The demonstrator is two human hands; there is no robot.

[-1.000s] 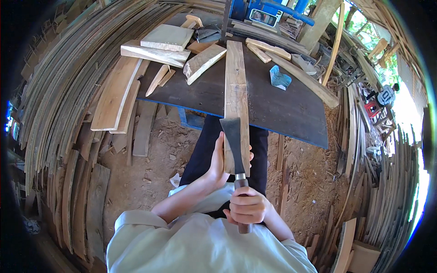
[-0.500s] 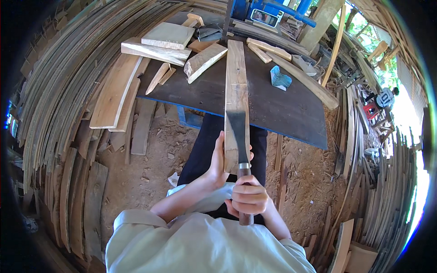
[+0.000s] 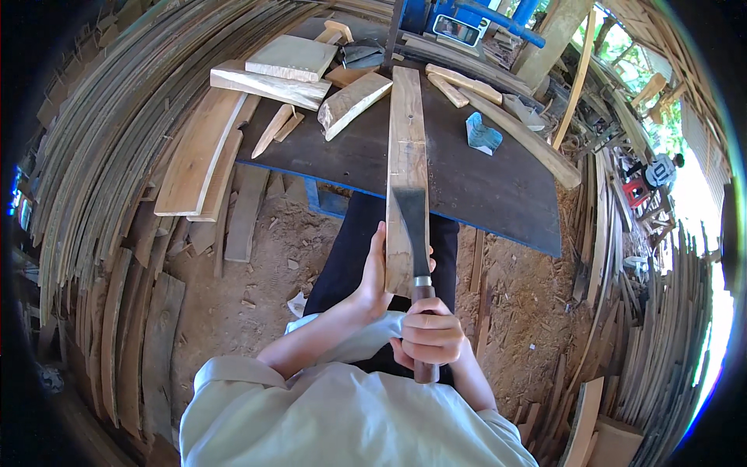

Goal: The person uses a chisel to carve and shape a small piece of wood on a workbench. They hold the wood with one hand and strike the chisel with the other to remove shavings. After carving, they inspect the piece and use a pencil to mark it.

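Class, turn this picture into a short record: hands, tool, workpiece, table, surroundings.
left hand: holding the wooden board at its near end
right hand: gripping the chisel by its handle
tool: broad dark blade above the board; contact unclear
workpiece: long, far end over the dark tabletop
table: blue sheet, right
surroundings: stacked timber, left

The long, light-brown board (image 3: 407,159) pointed straight ahead, its near end jutting past the dark table (image 3: 358,161); the chisel (image 3: 421,261) overlapped that end, flared blade foremost, brown handle nearest.
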